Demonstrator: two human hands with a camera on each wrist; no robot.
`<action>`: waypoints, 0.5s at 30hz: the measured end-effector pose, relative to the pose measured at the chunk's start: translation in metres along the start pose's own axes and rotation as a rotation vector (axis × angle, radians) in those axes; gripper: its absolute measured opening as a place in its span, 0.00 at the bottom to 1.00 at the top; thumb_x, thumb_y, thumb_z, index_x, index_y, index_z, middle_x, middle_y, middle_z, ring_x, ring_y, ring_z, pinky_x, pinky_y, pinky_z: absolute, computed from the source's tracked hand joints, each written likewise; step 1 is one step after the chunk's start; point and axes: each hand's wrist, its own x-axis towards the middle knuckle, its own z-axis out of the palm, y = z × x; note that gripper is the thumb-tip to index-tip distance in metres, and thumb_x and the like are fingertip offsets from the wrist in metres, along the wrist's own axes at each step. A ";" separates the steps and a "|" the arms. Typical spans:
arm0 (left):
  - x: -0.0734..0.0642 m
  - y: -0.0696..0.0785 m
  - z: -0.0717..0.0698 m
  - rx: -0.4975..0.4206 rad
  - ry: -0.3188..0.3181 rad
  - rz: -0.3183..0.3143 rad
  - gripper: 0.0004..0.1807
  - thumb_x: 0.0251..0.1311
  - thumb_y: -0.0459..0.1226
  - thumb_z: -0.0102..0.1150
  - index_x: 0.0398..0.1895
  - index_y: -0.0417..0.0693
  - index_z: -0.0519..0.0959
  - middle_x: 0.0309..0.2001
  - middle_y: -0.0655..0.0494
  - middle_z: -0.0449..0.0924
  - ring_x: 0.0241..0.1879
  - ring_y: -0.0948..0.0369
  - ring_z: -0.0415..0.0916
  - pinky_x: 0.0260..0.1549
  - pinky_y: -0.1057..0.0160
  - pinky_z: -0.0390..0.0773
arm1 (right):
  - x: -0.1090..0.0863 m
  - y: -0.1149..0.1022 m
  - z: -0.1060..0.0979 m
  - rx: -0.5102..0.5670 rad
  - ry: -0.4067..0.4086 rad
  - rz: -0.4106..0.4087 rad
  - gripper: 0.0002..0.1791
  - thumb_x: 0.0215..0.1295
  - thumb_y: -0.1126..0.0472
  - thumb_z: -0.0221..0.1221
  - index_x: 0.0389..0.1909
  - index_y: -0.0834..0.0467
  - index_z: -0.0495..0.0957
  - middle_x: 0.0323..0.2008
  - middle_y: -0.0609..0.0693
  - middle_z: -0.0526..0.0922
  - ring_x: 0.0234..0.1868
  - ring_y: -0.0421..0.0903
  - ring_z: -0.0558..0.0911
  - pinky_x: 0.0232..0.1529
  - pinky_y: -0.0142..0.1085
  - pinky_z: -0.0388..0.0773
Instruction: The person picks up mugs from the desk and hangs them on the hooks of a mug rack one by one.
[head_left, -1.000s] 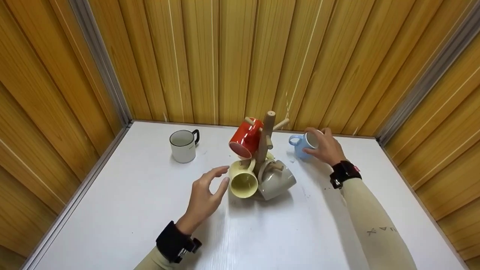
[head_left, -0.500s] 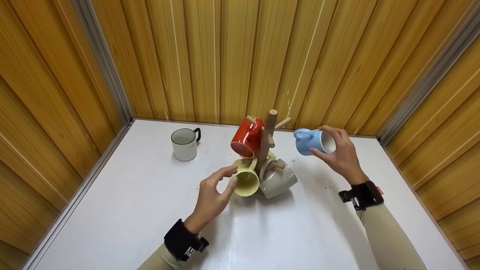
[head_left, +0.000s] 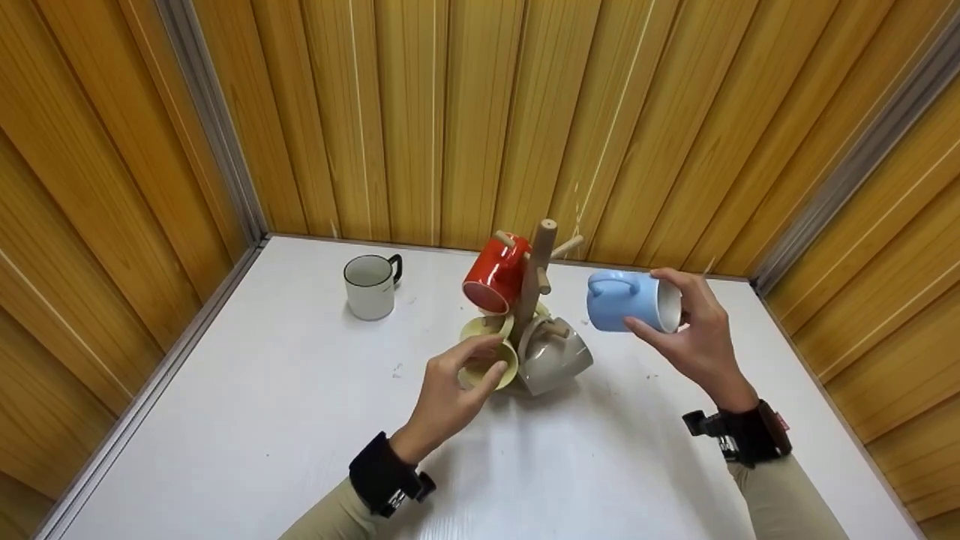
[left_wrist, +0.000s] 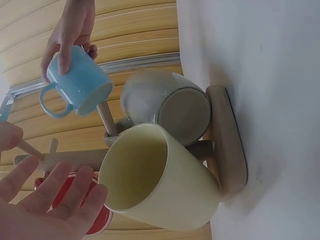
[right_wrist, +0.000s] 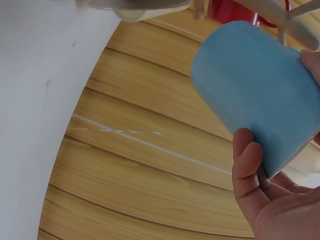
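Note:
My right hand [head_left: 701, 337] grips a light blue mug [head_left: 622, 304] near its rim, thumb on one side and fingers on the other. The mug is tipped on its side above the table, handle upward and base facing left. My left hand [head_left: 446, 394] is in front of a pale yellow mug [left_wrist: 185, 185], fingers spread and thumb apart, holding nothing. That mug hangs low on a wooden mug tree [head_left: 545, 244]. A red mug [head_left: 495, 274] hangs higher up, and a grey mug [head_left: 559, 360] sits tilted at the lower right.
A white mug with a black rim and handle [head_left: 370, 296] stands upright at the back left of the white table [head_left: 225, 420]. Bare pegs stick out at the upper right of the tree. Wood-patterned walls [head_left: 405, 127] enclose the back and sides.
My right hand has lifted the blue mug off the table, tipped it sideways and drawn it nearer. My left hand has moved right, in front of the yellow mug.

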 end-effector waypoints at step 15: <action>0.010 0.007 0.027 -0.136 -0.129 -0.053 0.34 0.60 0.41 0.74 0.69 0.44 0.74 0.65 0.48 0.78 0.56 0.44 0.82 0.57 0.46 0.80 | -0.012 -0.038 0.007 0.151 -0.089 -0.028 0.43 0.42 0.69 0.81 0.64 0.58 0.75 0.54 0.53 0.80 0.37 0.51 0.88 0.36 0.23 0.82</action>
